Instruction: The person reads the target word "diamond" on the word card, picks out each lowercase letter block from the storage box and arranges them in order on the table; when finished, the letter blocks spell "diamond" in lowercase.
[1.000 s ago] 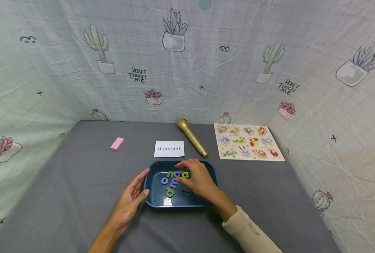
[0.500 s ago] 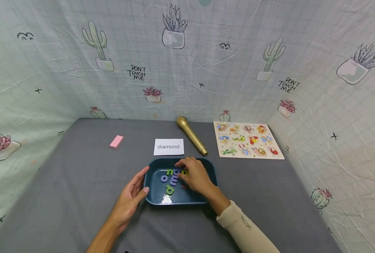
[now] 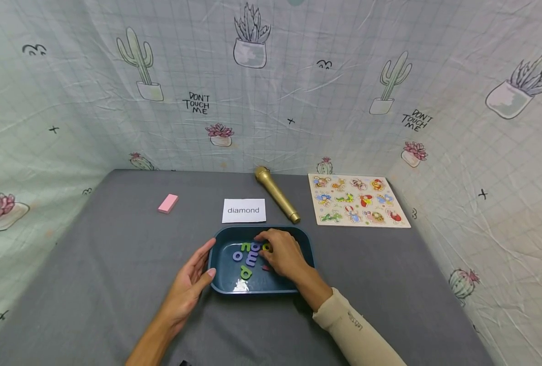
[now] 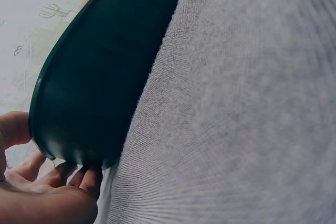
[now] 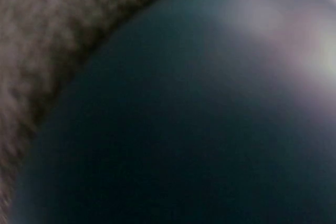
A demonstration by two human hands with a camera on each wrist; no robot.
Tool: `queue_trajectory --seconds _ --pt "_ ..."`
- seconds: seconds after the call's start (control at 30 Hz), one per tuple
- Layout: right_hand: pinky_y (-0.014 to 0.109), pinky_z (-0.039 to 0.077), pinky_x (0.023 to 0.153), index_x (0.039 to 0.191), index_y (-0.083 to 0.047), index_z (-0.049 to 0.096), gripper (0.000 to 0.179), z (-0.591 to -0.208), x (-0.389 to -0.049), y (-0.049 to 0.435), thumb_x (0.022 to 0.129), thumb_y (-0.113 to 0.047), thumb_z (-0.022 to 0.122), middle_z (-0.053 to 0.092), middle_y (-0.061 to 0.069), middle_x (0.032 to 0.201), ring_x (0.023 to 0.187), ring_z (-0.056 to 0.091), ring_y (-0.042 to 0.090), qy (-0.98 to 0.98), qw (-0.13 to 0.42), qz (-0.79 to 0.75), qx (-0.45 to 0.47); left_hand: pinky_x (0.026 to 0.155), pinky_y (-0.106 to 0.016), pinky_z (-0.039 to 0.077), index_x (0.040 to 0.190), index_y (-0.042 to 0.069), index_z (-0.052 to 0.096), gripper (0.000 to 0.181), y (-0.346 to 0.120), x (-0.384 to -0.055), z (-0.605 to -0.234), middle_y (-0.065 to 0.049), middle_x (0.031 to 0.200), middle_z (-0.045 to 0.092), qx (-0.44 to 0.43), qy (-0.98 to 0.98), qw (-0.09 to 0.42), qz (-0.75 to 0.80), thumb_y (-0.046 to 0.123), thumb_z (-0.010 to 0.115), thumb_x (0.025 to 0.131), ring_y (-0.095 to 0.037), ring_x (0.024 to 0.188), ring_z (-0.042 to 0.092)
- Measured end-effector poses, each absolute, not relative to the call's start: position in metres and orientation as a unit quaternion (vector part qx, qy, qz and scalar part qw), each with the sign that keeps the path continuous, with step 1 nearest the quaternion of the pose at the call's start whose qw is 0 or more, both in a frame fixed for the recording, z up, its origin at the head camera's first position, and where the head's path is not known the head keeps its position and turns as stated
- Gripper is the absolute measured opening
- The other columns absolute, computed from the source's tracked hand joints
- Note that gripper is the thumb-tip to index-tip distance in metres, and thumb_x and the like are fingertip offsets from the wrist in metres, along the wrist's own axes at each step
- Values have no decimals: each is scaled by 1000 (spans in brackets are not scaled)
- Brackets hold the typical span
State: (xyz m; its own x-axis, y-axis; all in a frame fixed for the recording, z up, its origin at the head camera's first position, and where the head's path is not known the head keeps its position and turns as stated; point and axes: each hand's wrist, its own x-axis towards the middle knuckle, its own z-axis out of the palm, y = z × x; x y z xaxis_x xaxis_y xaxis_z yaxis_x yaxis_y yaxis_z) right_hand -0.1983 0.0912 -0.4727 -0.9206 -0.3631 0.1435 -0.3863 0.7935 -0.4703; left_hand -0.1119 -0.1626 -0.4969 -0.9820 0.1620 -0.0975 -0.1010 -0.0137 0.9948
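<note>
In the head view, a dark blue tray [image 3: 227, 287] holds several small letters. Among them are a green "n" [image 3: 245, 247], purple "a" [image 3: 255, 247], "o" [image 3: 237, 256] and "m" [image 3: 251, 258], a green "d" [image 3: 245, 273], and a yellow letter [image 3: 266, 247] half covered. A small red piece [image 3: 265, 268] lies beneath my right hand [image 3: 283, 255]. That hand reaches into the tray, thumb and index tips around the purple "a"; whether they pinch it is unclear. My left hand [image 3: 188, 290] touches the tray's left side with extended fingers and thumb, also seen from the left wrist.
Behind the tray lies a white card [image 3: 244, 210] printed "diamond". A gold microphone [image 3: 277, 194], an animal picture board [image 3: 359, 200] and a pink block [image 3: 167, 204] lie further out on the grey cloth [image 3: 101, 264]. A printed curtain [image 3: 289, 91] stands behind. The right wrist view is blurred.
My right hand has shifted slightly down over the letters, covering more of the yellow one. The letters keep their places, and my left hand stays at the tray. The whole head view has moved slightly.
</note>
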Motion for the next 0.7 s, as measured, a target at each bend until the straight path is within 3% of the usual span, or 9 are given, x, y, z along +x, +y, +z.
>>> queue_trajectory --seconds 0.17,0.4,0.63,0.7 --pt "35 53 81 119 -19 80 27 -472 -198 91 92 -19 85 76 -2 115 91 65 15 -935 17 262 239 132 -46 12 166 31 33 65 -163 -112 -496 7 178 21 24 695 92 713 13 59 109 -21 167 15" --pt "24 47 75 120 -19 80 33 -469 -197 92 88 -23 89 76 -2 111 85 62 13 -901 -35 291 318 132 -48 12 166 31 33 64 -163 -113 -495 6 178 21 30 693 94 714 13 58 110 -22 167 15" --pt "27 55 95 122 -24 80 36 -469 -196 90 87 -25 90 75 -8 125 110 63 10 -887 -83 263 369 132 -47 12 167 31 32 64 -164 -113 -495 6 178 21 34 693 95 714 14 58 110 -22 167 15" --pt "27 55 95 121 -24 80 35 -470 -195 89 87 -24 90 74 -9 127 110 63 10 -885 -93 258 376 131 -46 13 167 31 32 64 -164 -113 -495 6 178 21 32 696 95 711 14 58 110 -22 167 15"
